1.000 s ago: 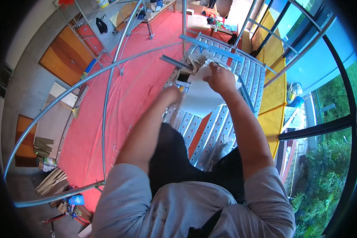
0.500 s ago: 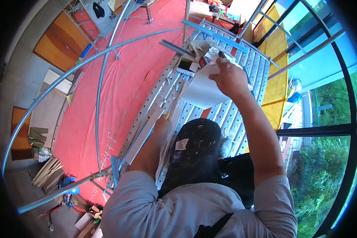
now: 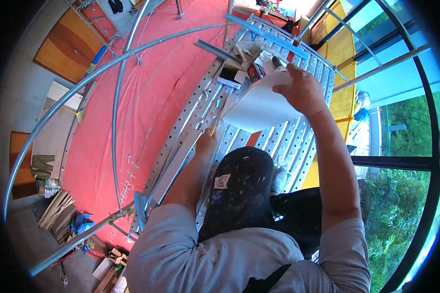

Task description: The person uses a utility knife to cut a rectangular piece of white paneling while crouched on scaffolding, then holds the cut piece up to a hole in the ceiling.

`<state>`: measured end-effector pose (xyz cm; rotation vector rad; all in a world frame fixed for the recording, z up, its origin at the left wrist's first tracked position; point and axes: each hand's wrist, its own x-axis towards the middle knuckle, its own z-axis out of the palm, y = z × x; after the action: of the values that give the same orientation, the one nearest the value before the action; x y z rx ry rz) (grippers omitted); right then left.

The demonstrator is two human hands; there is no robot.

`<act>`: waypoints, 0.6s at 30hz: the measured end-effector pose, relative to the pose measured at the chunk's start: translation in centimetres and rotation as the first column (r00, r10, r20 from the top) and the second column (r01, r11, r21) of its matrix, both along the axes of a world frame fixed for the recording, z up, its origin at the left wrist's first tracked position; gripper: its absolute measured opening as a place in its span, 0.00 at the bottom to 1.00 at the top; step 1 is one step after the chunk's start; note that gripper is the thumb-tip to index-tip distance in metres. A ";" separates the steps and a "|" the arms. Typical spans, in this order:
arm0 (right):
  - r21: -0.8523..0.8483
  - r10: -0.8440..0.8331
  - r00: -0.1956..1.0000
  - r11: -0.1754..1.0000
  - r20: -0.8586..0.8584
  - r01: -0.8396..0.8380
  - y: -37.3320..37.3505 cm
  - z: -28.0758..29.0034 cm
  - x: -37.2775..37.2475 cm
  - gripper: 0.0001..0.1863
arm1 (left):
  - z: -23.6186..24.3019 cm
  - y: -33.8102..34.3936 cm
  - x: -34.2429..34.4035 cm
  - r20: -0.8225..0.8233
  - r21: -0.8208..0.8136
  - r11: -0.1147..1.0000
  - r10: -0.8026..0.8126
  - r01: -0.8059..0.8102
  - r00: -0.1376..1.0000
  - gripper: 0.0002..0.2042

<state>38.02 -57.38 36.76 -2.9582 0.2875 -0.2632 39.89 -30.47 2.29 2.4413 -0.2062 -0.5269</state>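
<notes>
My right hand [image 3: 302, 89] grips the upper right part of a white sheet [image 3: 256, 110], its thumb lying over the face. Lower left, my left hand [image 3: 205, 142] is closed around a slim yellow object [image 3: 211, 131], beside a long pale metal strip [image 3: 173, 166]. Just beyond the sheet lie an open small box [image 3: 230, 75], a red-and-black package [image 3: 255, 72], a dark tool [image 3: 277, 62] and crumpled wrapping [image 3: 245, 51]. All these rest on a perforated metal platform [image 3: 288, 149]. My dark, paint-flecked knee [image 3: 242, 180] is bent below the sheet.
Curved scaffold tubes [image 3: 114, 122] cross at the left above red sheeting [image 3: 88, 161]. Metal channels [image 3: 266, 36] lie across the platform's far part. A railing [image 3: 376, 73] and glass windows [image 3: 401, 205] line the right. Timber offcuts [image 3: 54, 210] are piled low at the left.
My right hand has shifted rightward, and the sheet is tilted with it. My left hand moved down from beside the sheet, then slightly forward. My knee has come into view beneath.
</notes>
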 end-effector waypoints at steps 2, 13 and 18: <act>-0.005 -0.015 1.000 1.000 0.009 0.015 -0.1 -0.2 0.4 0.30 | 0.1 -0.6 0.5 0.021 -0.009 1.000 -0.015 0.015 1.000 0.21; -0.021 -0.119 0.992 0.993 -0.043 0.118 0.0 0.1 1.7 0.32 | -2.2 -4.3 2.3 0.004 -0.002 0.998 -0.055 0.055 0.998 0.16; 0.004 -0.124 0.991 0.992 -0.044 0.124 -0.3 0.3 1.3 0.34 | -3.0 -5.3 2.0 -0.009 0.019 0.999 -0.045 0.045 0.999 0.17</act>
<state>39.32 -57.64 37.03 -2.9463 0.4776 -0.2129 41.85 -35.77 -0.76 2.4574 -0.2539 -0.5616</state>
